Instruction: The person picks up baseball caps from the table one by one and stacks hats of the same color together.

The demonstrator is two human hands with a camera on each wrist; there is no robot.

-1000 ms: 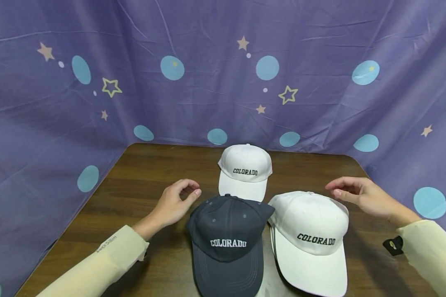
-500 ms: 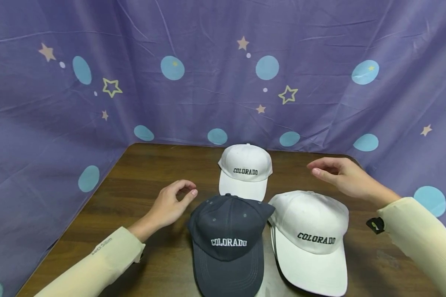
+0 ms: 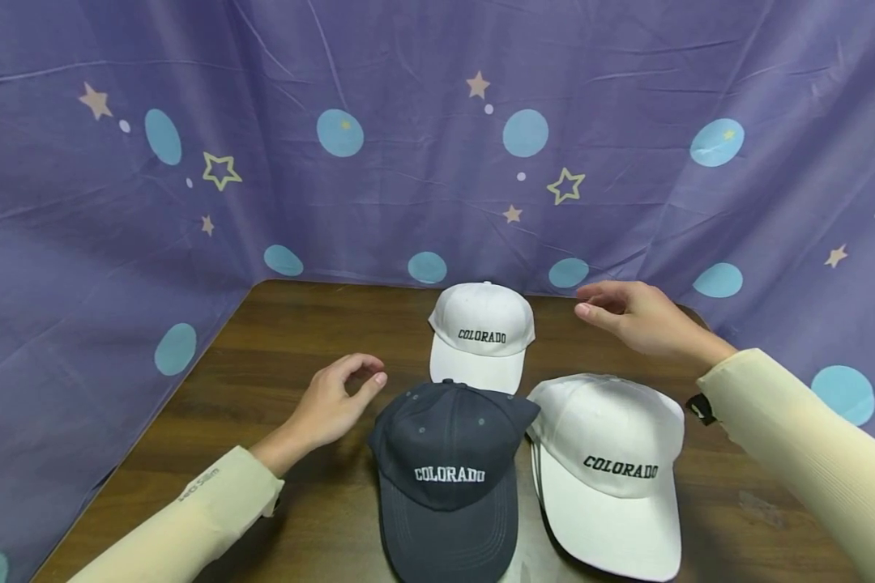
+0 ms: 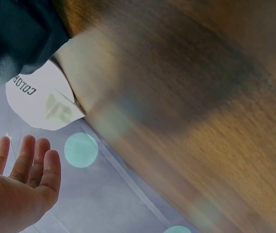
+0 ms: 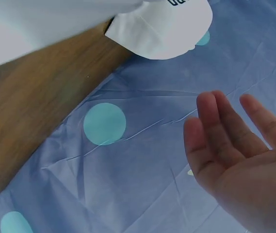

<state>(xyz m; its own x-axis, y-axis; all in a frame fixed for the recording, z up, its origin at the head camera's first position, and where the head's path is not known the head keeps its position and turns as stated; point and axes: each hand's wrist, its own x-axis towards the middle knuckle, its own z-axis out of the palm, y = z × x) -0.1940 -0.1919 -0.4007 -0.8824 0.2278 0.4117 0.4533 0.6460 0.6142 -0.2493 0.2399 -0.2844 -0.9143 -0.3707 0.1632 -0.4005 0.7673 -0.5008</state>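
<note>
Three baseball caps marked COLORADO are on the wooden table. The small white cap [image 3: 479, 324] sits at the back, its brim partly behind the dark grey cap [image 3: 448, 453] in front. To the right of the dark one lies a larger white cap [image 3: 612, 461], with a second brim edge showing beneath it. My left hand [image 3: 335, 401] hovers left of the dark cap, fingers loosely bent, holding nothing. Over the table's back right, my right hand [image 3: 638, 316] is held in the air, right of the small cap, with nothing in its fingers [image 5: 220, 121].
The brown wooden table [image 3: 299, 340] has rounded back corners. A purple curtain [image 3: 408, 202] with stars and blue dots hangs behind it and along both sides. Pale sleeves [image 3: 189, 518] cover both forearms, and a black strap [image 3: 701, 409] shows below the right cuff.
My right hand has moved up and to the left, from beside the larger white cap to the back of the table. The left hand has shifted only slightly. The caps stay where they were.
</note>
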